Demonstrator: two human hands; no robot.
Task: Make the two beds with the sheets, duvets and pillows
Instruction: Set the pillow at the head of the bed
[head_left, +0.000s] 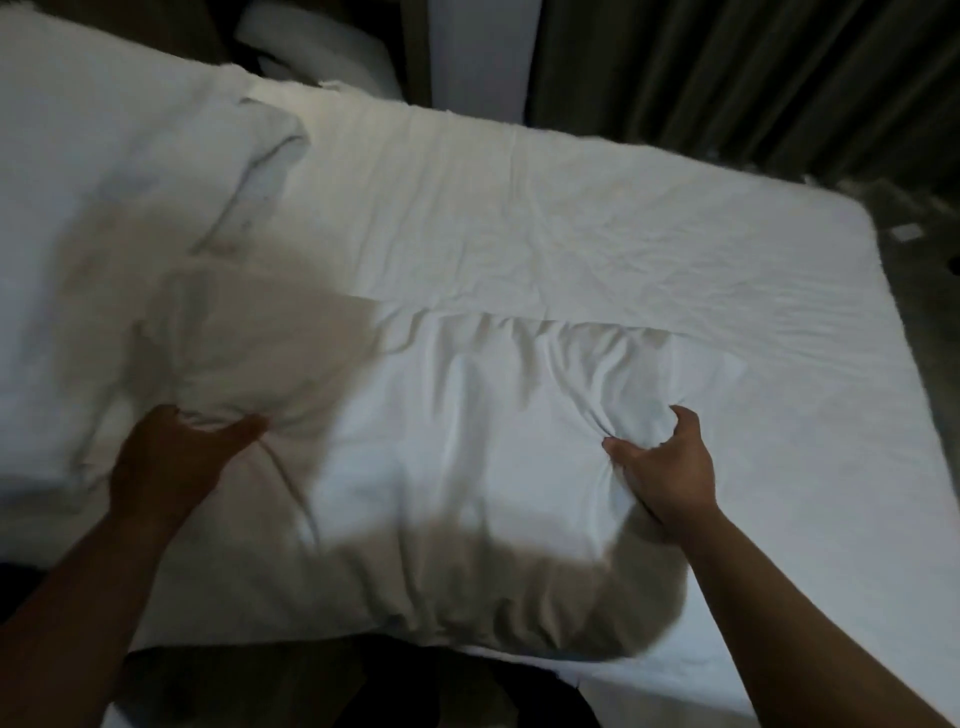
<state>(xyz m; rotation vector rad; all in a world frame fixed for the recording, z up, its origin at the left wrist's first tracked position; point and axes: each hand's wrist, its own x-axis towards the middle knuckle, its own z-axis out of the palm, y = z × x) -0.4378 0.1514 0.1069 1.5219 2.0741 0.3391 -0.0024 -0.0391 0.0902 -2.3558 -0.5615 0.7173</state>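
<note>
pillow is laid on the sheet, close in front, long axis left to right, spanned equally by both hands; its cover is bunched in the right hand, its left end is gripped by the left hand, blurred; duvet is heaped far left; no writing is seen

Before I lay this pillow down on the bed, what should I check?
1. Right hand grips the pillow: ok, fabric bunched in its fingers.
2. Left hand grips the pillow: ok, though blurred and in shadow.
3. Sheet spread flat: ok, lightly creased.
4. Space beyond the pillow free: ok on the right; not ok on the left, where heaped bedding lies.
5. Pillow's underside free of snags: cannot tell, hidden.
</note>
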